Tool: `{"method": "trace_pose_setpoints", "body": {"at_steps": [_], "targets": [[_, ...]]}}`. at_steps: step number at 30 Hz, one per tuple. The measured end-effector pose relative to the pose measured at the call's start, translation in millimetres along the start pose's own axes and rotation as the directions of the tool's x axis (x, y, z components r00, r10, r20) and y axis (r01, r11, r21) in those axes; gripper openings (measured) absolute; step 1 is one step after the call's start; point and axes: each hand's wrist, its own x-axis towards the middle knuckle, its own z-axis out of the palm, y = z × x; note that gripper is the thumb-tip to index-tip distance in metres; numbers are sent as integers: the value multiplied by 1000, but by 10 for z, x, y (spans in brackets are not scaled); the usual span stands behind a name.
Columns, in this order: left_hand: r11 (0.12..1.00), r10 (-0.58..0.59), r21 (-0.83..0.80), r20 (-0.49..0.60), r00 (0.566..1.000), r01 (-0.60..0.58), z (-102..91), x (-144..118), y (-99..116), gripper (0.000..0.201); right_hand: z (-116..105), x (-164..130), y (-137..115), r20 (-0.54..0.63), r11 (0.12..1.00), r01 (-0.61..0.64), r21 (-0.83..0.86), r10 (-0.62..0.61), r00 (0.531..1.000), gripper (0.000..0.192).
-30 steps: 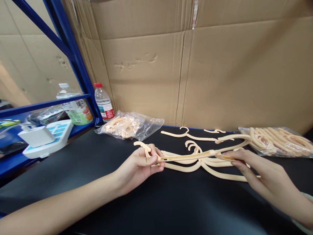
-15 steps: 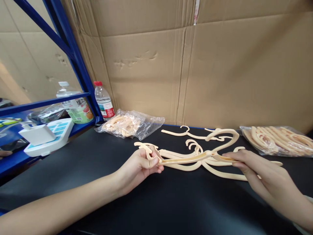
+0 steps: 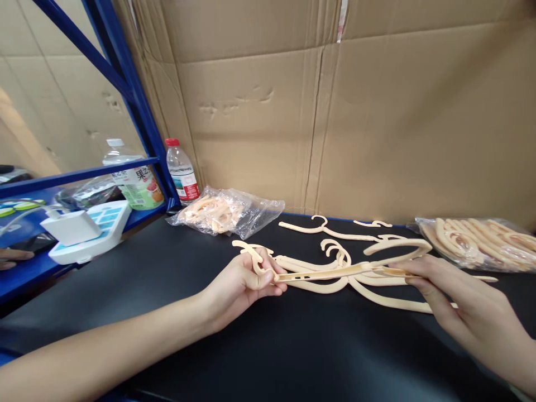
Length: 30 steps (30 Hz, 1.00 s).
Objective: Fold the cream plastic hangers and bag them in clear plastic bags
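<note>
A beige plastic clothes hanger is held up over the black tabletop, its large hook tilted toward the right. My left hand pinches a small curved end piece against the hanger's left tip; whether the two are joined is hidden by my fingers. My right hand is closed around the hanger's other arm, right of the hook. Behind and below it lie several more beige hangers, partly overlapping, with their hooks bunched together.
Farther back lie another hanger and a loose small piece. Clear bags of beige parts and hangers lie at the back. A red-capped bottle, blue shelf frame and white power strip stand left; cardboard backs the table.
The hanger has been turned in my hands, so its hook leans lower and farther right. My right hand has shifted slightly right. The whole view has moved a little.
</note>
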Motion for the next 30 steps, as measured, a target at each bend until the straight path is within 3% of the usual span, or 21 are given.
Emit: {"method": "trace_pose_setpoints", "body": {"at_steps": [8, 16, 24, 30], "targets": [[998, 16, 66, -54, 998, -13, 21, 6, -23, 29, -18, 31, -63, -23, 1000, 27, -4, -27, 999, 20], [990, 91, 118, -101, 991, -79, 41, -17, -12, 22, 14, -18, -132, 79, 998, -46, -45, 49, 996, 23], [983, 170, 93, -149, 974, -157, -14, 28, -79, 20, -2, -13, -206, 134, 971, 71, -230, -40, 990, 22], [991, 135, 44, -202, 970, -129, -11, 51, -38, 15, 45, -7, -177, 131, 980, -100, -172, 124, 984, 25]]}}
